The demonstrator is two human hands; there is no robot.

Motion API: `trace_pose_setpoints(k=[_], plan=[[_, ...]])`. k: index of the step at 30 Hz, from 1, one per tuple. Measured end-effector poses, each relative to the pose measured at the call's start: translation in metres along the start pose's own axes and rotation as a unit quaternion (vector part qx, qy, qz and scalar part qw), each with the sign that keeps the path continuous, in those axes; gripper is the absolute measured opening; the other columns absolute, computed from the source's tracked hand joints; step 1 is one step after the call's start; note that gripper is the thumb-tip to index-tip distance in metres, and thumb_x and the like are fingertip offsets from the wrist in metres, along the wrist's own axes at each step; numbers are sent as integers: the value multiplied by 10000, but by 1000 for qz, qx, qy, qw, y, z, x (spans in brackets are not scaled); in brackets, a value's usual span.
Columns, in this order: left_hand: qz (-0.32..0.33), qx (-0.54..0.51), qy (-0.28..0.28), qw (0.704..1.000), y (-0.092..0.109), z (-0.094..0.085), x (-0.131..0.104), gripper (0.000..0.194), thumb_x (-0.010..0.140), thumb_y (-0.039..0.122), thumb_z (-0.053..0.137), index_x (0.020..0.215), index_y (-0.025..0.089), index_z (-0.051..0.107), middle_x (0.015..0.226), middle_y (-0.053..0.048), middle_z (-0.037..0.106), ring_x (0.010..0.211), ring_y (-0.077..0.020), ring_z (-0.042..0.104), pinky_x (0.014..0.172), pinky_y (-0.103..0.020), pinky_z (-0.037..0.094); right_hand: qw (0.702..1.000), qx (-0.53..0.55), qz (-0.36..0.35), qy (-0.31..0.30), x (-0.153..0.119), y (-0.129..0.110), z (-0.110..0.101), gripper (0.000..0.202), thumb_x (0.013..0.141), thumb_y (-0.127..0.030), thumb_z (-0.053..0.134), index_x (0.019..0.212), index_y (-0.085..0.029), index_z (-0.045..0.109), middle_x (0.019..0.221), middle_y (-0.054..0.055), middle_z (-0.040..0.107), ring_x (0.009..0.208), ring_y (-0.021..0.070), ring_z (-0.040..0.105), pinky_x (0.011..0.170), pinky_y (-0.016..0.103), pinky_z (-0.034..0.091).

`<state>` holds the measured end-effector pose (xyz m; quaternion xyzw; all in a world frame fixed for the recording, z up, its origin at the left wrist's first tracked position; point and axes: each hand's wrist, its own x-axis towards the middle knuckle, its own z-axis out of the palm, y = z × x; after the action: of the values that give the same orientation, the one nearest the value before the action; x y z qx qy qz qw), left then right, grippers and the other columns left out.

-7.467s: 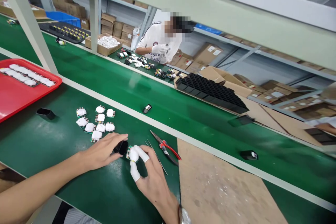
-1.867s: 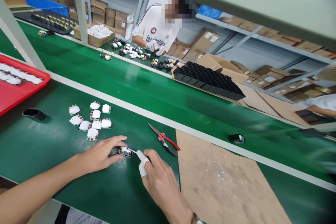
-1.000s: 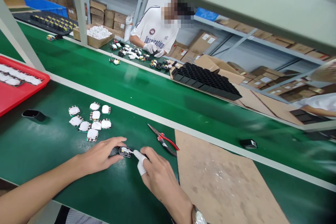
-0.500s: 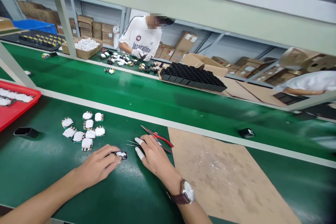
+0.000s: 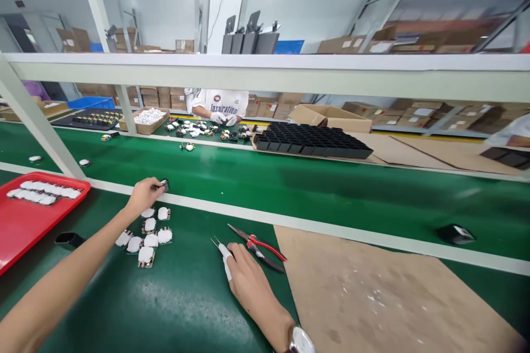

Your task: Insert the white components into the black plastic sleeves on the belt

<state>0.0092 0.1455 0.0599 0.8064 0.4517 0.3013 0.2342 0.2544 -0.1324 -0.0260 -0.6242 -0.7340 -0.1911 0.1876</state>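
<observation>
My left hand (image 5: 144,197) is stretched over the white strip at the far side of the bench, its fingers closed on a small black case (image 5: 165,185). Below that hand lie several small circuit boards with white tops (image 5: 146,255). Near the middle, my right hand (image 5: 244,273), with white finger covers, holds thin metal tweezers (image 5: 215,242) whose tips point up and left. Red-and-black pliers (image 5: 257,245) lie just beyond it. An empty black case (image 5: 69,240) sits at the left, beside my left forearm.
A red tray (image 5: 25,231) with white-topped boards is at the left. Brown cardboard (image 5: 385,292) covers the right side. Another black case (image 5: 456,234) lies on the green belt (image 5: 290,182). Across it, a person in white gloves works near black cases (image 5: 314,140).
My left hand has carried the black case away from me, toward the belt. My right hand keeps the tweezers by the pliers. The view has tilted up and levelled.
</observation>
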Motion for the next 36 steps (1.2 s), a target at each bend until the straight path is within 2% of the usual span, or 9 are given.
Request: trace_pose_setpoints(k=[3, 6, 9, 14, 18, 23, 27, 31, 36], plan=[[-20, 46, 22, 998, -13, -4, 29, 274, 998, 409, 692, 1014, 137, 713, 1021, -72, 741, 930, -221, 723, 891, -428, 602, 1000, -1, -9, 21, -4, 2, 3, 370, 823, 92, 480, 1030, -177, 628, 1063, 99, 652, 873, 233, 631, 774, 369, 596], [-5, 61, 15, 998, -17, -9, 22, 310, 999, 435, 681, 1124, 154, 720, 1136, -101, 750, 990, -230, 728, 897, -404, 612, 999, 4, -11, 43, -6, 3, 3, 301, 916, 20, 481, 1099, -167, 630, 1108, 125, 666, 871, 236, 651, 769, 384, 604], [28, 65, 22, 997, -18, -36, -11, 440, 945, 517, 668, 1241, 196, 721, 1308, -123, 730, 1117, -280, 716, 958, -394, 606, 997, 24, -6, 67, -5, 2, -2, 262, 1028, -133, 479, 1250, -160, 615, 1164, 155, 678, 909, 257, 672, 807, 428, 611], [43, 144, 77, 986, -35, -129, -92, 472, 934, 603, 637, 1205, 229, 733, 1304, -99, 737, 1211, -318, 677, 1101, -455, 518, 993, 83, -51, 66, 7, -8, -9, 290, 1050, -200, 481, 1304, -176, 619, 1229, 167, 678, 1030, 299, 679, 839, 452, 607], [-37, 263, 10, 964, -64, -179, -156, 434, 922, 644, 627, 976, 236, 765, 1066, -95, 774, 983, -312, 730, 869, -400, 586, 987, 103, -116, 45, 35, -27, 2, 325, 1052, -218, 462, 1336, -154, 606, 1264, 184, 655, 1077, 322, 653, 872, 487, 605], [-47, 309, 9, 950, -106, -170, -194, 515, 938, 674, 576, 1137, 241, 772, 990, -115, 692, 964, -323, 684, 798, -409, 582, 983, 149, -103, -30, 93, -71, 25, 251, 1023, -303, 601, 1205, -139, 653, 1202, 176, 631, 1011, 298, 626, 840, 464, 601], [6, 299, 52, 953, -114, -153, -192, 549, 996, 657, 468, 971, 223, 803, 925, -127, 634, 892, -316, 645, 807, -469, 596, 979, 158, -97, -85, 115, -80, 35, 70, 973, -161, 628, 918, -175, 670, 1051, 114, 632, 934, 255, 601, 815, 413, 577], [76, 211, 49, 973, -86, -147, -188, 411, 986, 601, 579, 961, 246, 786, 1171, -133, 664, 1087, -333, 667, 952, -501, 599, 975, 161, -95, -123, 90, -56, 17, 249, 818, 39, 602, 917, -183, 658, 1094, 91, 634, 975, 232, 595, 868, 377, 568], [121, 75, -85, 986, -20, -115, -180, 211, 1028, 415, 600, 1002, 245, 722, 1352, -77, 684, 1164, -261, 704, 1002, -392, 608, 963, 203, -77, -159, 58, -38, -16, 338, 855, 5, 580, 1116, -193, 661, 1271, 101, 619, 1131, 245, 588, 980, 407, 560]])
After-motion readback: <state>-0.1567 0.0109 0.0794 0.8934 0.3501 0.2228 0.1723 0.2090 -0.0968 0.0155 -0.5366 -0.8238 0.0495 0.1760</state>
